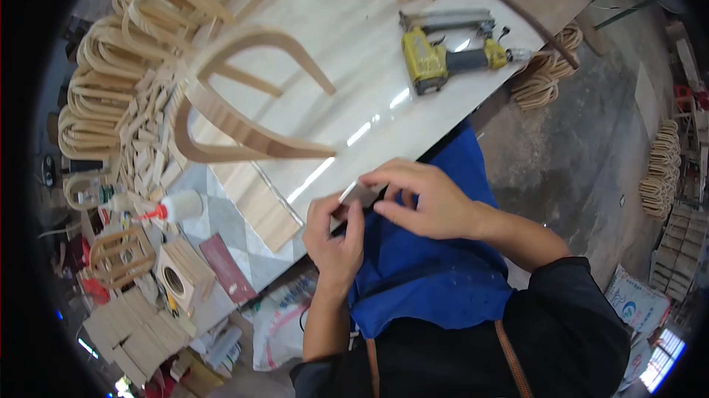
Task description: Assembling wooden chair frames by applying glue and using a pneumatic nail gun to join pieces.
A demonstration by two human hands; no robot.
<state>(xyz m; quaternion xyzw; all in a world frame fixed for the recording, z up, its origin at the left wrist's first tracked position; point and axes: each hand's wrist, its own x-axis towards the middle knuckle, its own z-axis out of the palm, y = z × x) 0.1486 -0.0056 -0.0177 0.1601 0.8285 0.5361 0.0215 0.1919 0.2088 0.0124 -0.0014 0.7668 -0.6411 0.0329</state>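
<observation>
Close to the table's near edge, my left hand (334, 243) grips a small flat pale-grey piece (357, 195) between thumb and fingers. My right hand (436, 202) meets it from the other side, index fingertip on its upper end and thumb close by. The fingers cover much of the piece, so I cannot tell its exact kind. Beyond my hands, a bent-wood frame (236, 126) with curved arms stands on the white tabletop (351, 51). A flat wooden board (255, 202) lies beside my left hand. A yellow and black nail gun (425, 62) rests farther right.
Stacked curved wooden parts (103, 88) line the left side, with loose wood offcuts (148, 128) beside them. A white glue bottle (182, 207) with a red tip lies near a dark red strip (226, 269). A hammer (509, 7) lies along the far right edge.
</observation>
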